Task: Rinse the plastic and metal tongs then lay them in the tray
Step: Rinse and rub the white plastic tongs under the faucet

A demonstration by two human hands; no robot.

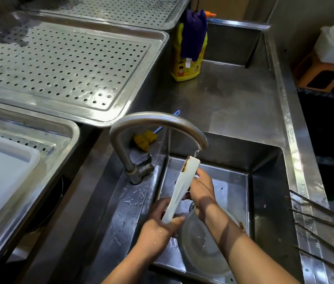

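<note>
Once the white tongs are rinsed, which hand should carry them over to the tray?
Probably the left hand. It already grips the lower end of the white tongs, and the perforated tray lies to the left beyond the tap. The right hand only rests against the middle, farther from the tray.

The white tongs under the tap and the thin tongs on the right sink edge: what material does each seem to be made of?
The white tongs, held by the left hand and right hand, look like matte opaque plastic: a flat, even white with no glint. The metal tongs on the sink edge look like steel: thin, dark grey arms with faint highlights, though dim light leaves the finish uncertain.
</note>
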